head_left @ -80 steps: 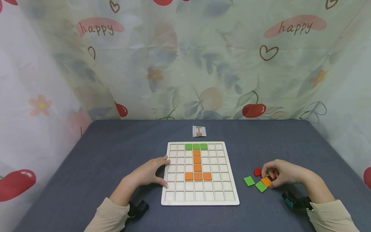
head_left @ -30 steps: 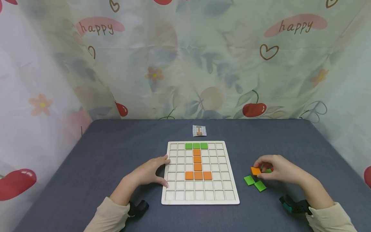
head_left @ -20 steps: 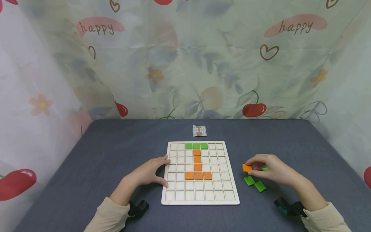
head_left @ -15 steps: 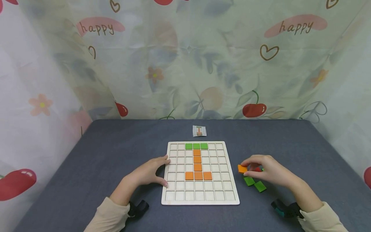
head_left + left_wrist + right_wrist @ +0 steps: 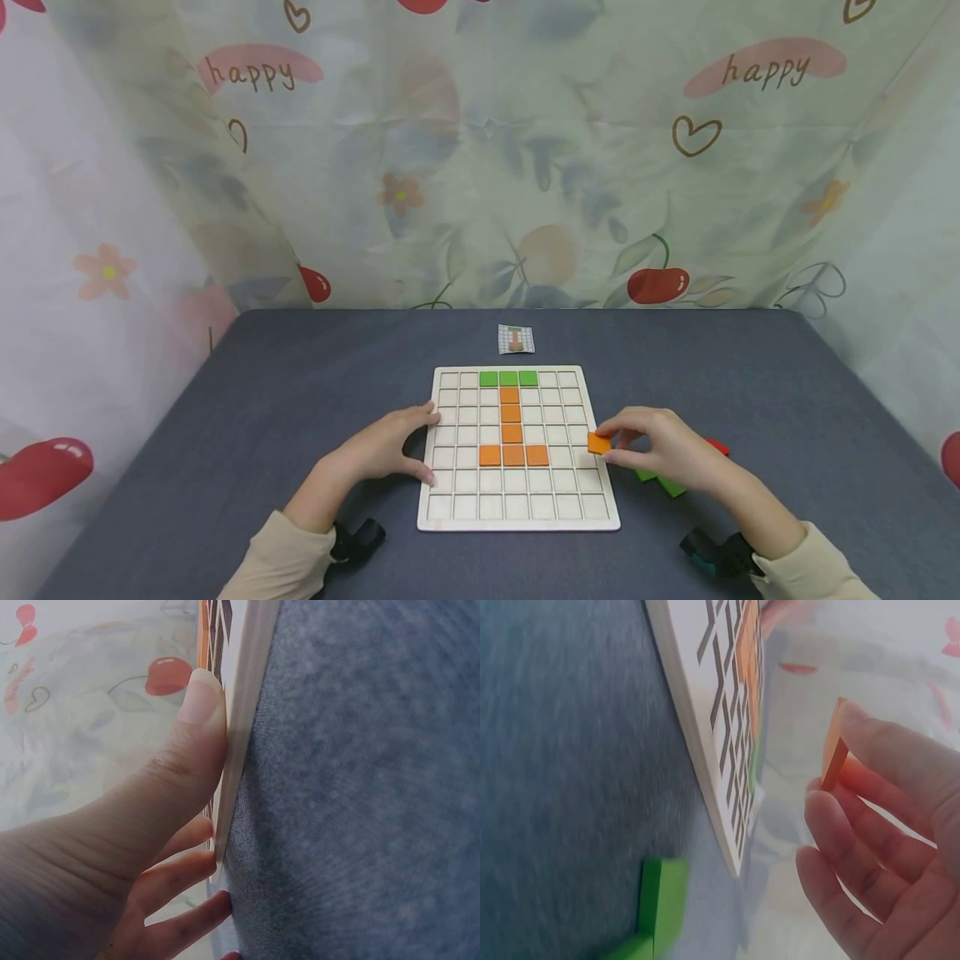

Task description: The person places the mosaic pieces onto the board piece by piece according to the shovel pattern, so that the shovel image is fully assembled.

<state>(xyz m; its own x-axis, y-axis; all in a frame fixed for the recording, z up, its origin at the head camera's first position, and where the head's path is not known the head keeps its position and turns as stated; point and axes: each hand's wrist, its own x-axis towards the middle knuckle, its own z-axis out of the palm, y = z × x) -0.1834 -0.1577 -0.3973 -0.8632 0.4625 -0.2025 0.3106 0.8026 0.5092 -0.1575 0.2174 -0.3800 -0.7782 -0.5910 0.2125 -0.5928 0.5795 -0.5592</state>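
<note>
A white grid board [image 5: 517,526] lies on the dark cloth. Three green tiles [image 5: 508,378] sit in its far row. Below them runs a column of orange tiles [image 5: 511,413], ending in a row of three orange tiles [image 5: 489,455]. My left hand [image 5: 386,442] rests against the board's left edge, thumb and fingers spread; in the left wrist view its thumb [image 5: 199,712] touches the board's side. Between thumb and fingertips my right hand [image 5: 663,446] pinches an orange tile [image 5: 597,443], held over the board's right edge. The right wrist view shows that tile [image 5: 834,750] raised above the board.
Right of the board, partly behind the right hand, lie green tiles [image 5: 672,487] and a red tile [image 5: 717,446]. A small printed card [image 5: 516,339] with a grid pattern lies beyond the board. A patterned curtain [image 5: 487,183] hangs behind the table.
My right hand has picked the orange tile out of the loose pile and carried it left to the board's right edge. The left hand and the board have stayed in place.
</note>
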